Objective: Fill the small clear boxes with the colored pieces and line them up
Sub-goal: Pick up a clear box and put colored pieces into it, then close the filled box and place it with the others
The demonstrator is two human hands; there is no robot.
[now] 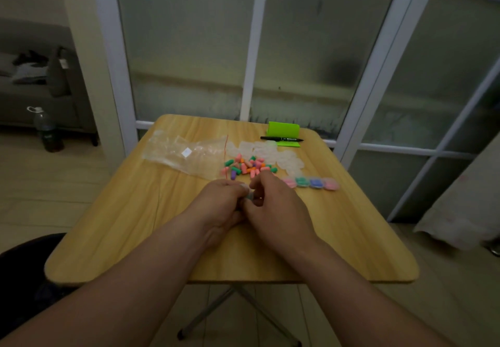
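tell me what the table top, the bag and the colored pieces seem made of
Table top: wood-grain pattern, smooth, likely laminate. Bag: thin clear plastic film, crinkled, see-through. Colored pieces: matte, perhaps foam or soft plastic; too small to tell.

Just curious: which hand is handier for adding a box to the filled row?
Probably the right hand: the row of filled boxes lies just beside its fingertips, the left hand farther off.

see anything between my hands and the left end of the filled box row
Nothing visible does. The right hand is right beside the row of filled boxes; the loose colored pieces lie farther back, off that path.
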